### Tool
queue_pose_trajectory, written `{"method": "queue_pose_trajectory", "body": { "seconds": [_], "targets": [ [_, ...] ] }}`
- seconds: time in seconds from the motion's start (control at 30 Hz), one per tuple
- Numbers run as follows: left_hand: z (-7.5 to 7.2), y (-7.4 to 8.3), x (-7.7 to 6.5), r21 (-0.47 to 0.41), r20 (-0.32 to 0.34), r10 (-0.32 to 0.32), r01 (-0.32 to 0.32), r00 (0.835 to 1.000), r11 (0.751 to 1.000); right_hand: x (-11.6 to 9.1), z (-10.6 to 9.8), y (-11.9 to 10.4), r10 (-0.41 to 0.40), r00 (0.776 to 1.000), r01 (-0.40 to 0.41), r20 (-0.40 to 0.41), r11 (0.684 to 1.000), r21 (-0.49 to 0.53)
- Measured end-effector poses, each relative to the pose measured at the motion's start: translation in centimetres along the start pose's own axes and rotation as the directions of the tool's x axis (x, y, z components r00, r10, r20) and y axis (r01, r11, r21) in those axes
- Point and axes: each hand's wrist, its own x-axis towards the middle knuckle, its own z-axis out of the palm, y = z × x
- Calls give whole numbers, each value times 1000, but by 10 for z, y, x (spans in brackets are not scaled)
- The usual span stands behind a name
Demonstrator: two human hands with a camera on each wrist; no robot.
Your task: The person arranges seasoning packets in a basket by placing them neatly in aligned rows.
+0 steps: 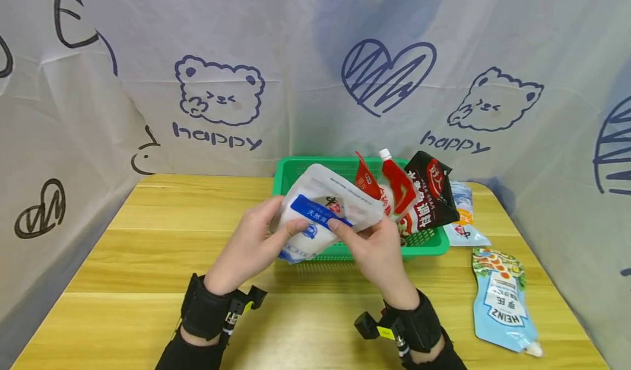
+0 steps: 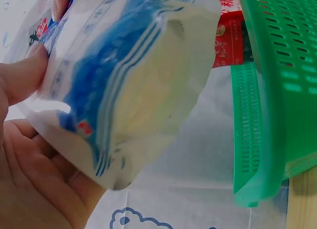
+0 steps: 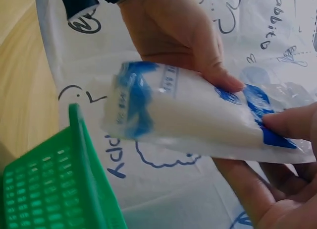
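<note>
White-and-blue bag [image 1: 335,189] pinched at both sides, centre of the frame

The left hand [image 1: 253,241] grips the bag's left side, its thumb on the printed front and fingers behind; the right hand [image 1: 377,247] pinches the other side in the same manner, thumb near the blue band; both hands are closed only as far as the bag's thickness between thumb and fingers. The bag is tilted at mid-frame in the head view, covering part of the green basket [image 1: 434,248]; in the right wrist view it crosses the middle, with the basket at lower left.

In the basket, right of centre, stand a red packet [image 1: 363,178], a red pouch with a white cap [image 1: 400,186] and a black packet [image 1: 439,195] leaning to the right; a pale packet [image 1: 465,233] lies just beside the basket's right end, partly hidden; a light-blue Heinz pouch [image 1: 503,299] lies at lower right on the wooden table [image 1: 148,238], its white cap toward the bottom of the frame; a white sheet [image 1: 305,85] with drawn bears and hearts fills the top.
</note>
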Motion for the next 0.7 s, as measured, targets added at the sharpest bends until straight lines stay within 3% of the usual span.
{"method": "queue_pose_trajectory", "body": {
  "seconds": [0.27,0.37,0.53,0.7],
  "targets": [
    [1,1,0,65,32,-23,21,999,998,2,-22,-13,71,997,-72,-13,991,-115],
    [1,1,0,101,67,-42,36,997,994,2,-30,-18,91,996,-87,20,985,-148],
    [3,1,0,131,141,-82,64,987,989,1,-34,-22,144,986,-119,80,958,-263],
    [7,-4,1,142,175,-95,70,980,987,1,-32,-23,154,985,-116,83,927,-356]
  ]
}}
